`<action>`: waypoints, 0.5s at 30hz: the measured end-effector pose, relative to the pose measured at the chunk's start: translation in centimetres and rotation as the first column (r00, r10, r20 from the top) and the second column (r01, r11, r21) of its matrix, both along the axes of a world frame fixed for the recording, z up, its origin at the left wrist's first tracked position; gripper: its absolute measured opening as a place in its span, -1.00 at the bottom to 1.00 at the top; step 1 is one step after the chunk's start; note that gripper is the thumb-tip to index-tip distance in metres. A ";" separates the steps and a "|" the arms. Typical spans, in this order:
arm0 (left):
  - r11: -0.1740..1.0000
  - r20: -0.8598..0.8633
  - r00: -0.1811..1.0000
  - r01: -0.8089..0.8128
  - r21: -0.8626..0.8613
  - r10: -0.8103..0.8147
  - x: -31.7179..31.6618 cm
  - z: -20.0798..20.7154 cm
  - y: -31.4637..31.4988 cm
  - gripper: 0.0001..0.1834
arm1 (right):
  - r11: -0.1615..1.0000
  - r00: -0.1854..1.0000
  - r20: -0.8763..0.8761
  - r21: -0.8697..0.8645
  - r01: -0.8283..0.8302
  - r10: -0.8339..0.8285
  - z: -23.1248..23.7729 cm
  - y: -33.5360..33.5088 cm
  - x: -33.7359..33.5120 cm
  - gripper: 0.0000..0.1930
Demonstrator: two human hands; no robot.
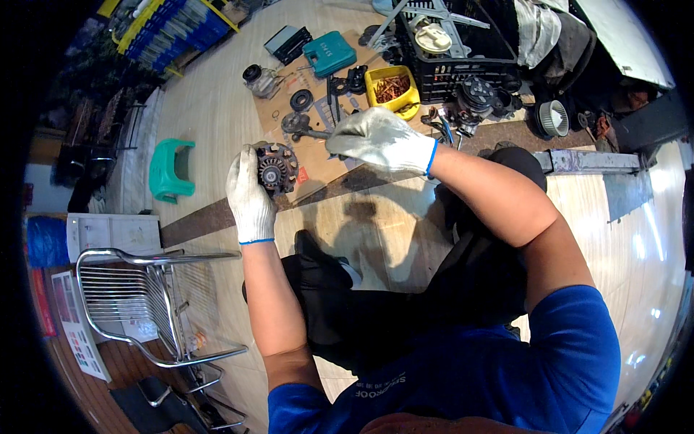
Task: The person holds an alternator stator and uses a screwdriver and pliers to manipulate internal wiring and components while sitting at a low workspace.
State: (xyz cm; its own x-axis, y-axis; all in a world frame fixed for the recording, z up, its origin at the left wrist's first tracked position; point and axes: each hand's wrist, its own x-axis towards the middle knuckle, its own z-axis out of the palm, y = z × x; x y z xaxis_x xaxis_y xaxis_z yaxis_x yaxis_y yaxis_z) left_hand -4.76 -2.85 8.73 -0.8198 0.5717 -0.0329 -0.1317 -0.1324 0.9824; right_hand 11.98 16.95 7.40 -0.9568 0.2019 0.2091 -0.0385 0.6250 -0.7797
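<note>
My left hand [249,192], in a white knit glove with a blue cuff, is closed on the left edge of a round, dark metal alternator rotor [273,172]. Its finned ring and central hub face upward. To the right, my gloved right hand [379,141] is wrapped round the handle of a hammer [298,126], whose worn, rusty head points left. The hammer head is above and to the right of the rotor, apart from it. Part of the handle is hidden inside my right fist.
Cardboard [278,108] under the work bears a teal case [330,54], a black ring [301,100] and a metal housing [262,81]. A yellow container [394,88] holds copper-coloured pieces beside a black crate [463,76]. Leftward stand a green stool [168,171] and a metal chair [126,296].
</note>
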 end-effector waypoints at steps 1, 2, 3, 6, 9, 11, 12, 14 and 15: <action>1.000 0.025 0.999 0.021 -0.007 -0.020 0.0 0.2 -0.1 -0.62 | 0.999 0.994 -0.105 0.042 -0.030 0.034 -0.8 0.7 -0.1 -0.69; 1.000 0.056 0.998 0.006 0.002 -0.006 -0.1 0.2 -0.2 -0.62 | 1.000 0.997 -0.083 0.002 -0.008 0.008 -0.8 0.9 -0.3 -0.69; 1.000 0.087 0.996 -0.010 0.011 0.009 -0.4 0.1 -0.3 -0.61 | 0.999 0.998 -0.060 -0.038 0.014 -0.016 -0.8 1.0 -0.4 -0.68; 0.998 0.286 0.958 -0.027 0.056 0.010 -0.1 1.0 -0.4 -0.58 | 0.993 0.998 0.034 0.107 0.044 -0.048 -0.1 1.3 -0.2 -0.69; 0.993 0.417 0.909 -0.033 0.112 -0.017 -0.4 1.4 -0.6 -0.54 | 0.983 0.986 0.108 0.149 0.107 -0.124 -0.9 1.3 -0.9 -0.63; 0.960 0.510 0.834 0.079 0.268 -0.211 -1.6 1.1 -1.1 -0.52 | 0.984 0.991 0.101 0.163 0.072 -0.089 -2.5 1.6 -1.4 -0.61; 0.895 0.542 0.742 0.175 0.410 -0.393 -2.7 1.1 -1.5 -0.51 | 0.984 0.993 0.098 0.169 0.055 -0.072 -3.1 1.7 -1.6 -0.60; 0.868 0.557 0.700 0.189 0.459 -0.447 -3.7 1.1 -2.2 -0.50 | 0.981 0.997 0.062 0.192 0.036 -0.049 -3.8 1.9 -1.5 -0.61; 0.923 0.561 0.763 0.121 0.366 -0.323 -3.9 1.2 -2.4 -0.50 | 0.985 0.996 0.086 0.173 0.024 -0.039 -4.0 2.1 -1.4 -0.61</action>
